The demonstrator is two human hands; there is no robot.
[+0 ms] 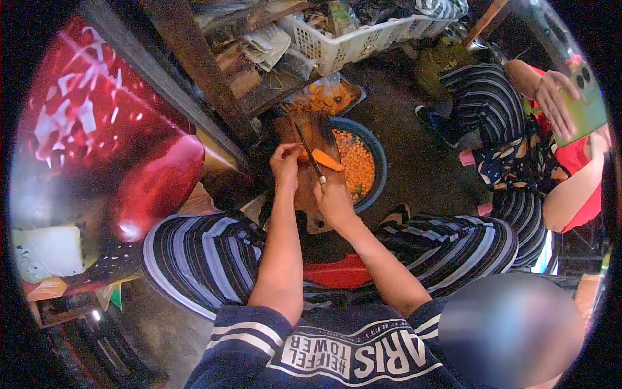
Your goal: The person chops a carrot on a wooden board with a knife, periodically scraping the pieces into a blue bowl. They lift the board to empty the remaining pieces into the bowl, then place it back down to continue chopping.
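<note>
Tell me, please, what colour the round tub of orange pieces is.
The round tub is blue, which shows best in the head view.

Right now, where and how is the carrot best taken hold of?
Probably by its left end, from the left, as the left hand has it: the long carrot lies sideways, and the knife crosses it right of that end.
</note>
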